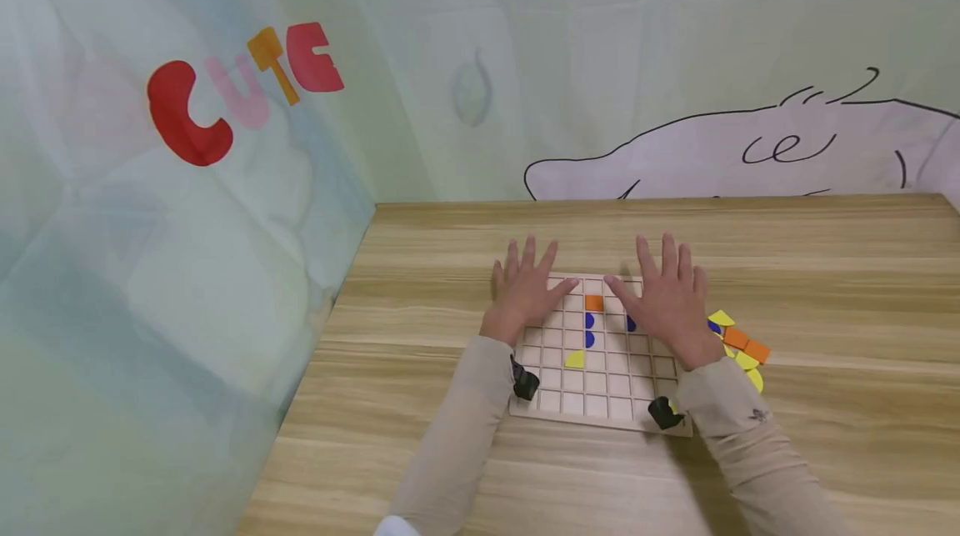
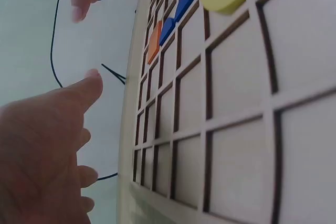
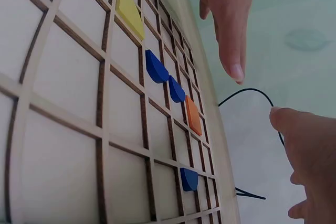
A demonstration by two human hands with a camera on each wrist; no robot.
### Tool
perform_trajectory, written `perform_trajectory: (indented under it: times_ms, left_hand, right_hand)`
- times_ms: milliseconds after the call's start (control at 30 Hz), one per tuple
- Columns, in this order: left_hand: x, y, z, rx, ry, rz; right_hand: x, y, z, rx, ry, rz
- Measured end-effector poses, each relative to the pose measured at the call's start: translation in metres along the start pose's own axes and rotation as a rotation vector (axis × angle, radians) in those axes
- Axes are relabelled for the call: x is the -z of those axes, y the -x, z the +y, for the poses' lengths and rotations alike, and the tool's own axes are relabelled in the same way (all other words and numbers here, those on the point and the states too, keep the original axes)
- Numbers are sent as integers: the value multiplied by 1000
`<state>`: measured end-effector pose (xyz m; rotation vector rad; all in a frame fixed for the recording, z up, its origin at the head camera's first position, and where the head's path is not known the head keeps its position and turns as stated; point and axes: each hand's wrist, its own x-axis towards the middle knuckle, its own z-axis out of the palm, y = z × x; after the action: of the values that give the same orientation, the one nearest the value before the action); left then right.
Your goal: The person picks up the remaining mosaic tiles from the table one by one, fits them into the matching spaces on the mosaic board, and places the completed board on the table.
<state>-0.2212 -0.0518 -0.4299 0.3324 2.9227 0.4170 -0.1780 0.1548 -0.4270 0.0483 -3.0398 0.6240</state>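
Note:
A wooden grid board (image 1: 596,426) lies on the table, with both hands over its far half. My left hand (image 1: 525,290) is spread over the far left corner, holding nothing. Over the right side my right hand (image 1: 667,307) is spread likewise, its thumb pointing inward. Between them, an orange square (image 1: 594,303) sits in a cell, with two blue half-round pieces (image 1: 589,339) nearer in the same column. A yellow quarter-round piece (image 1: 575,359) is one column left. Another blue piece (image 3: 189,180) is partly hidden by the right hand in the head view. Both wrist views show the hands raised beside the grid.
Loose orange squares (image 1: 757,352) and several yellow pieces (image 1: 722,318) lie in a pile on the wooden table (image 1: 420,403) right of the board. A printed cloth backdrop (image 1: 450,36) stands behind the table and along its left side.

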Motion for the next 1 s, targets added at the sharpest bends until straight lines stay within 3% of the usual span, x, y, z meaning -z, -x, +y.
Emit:
perform_trajectory:
  times_ms: [200, 433, 733, 1000]
  left_hand:
    - [5, 2, -10, -13, 87, -93]
    - [9, 3, -24, -1, 60, -184]
    - [11, 4, -41, -24, 61, -251]
    - [20, 0, -48, -66, 104, -341]
  right_hand:
    - [-1, -5, 7, 79, -65, 36]
    - [3, -5, 13, 163, -168, 78]
    - [10, -3, 20, 173, -388, 91]
    - [14, 1, 26, 164, -484, 123]
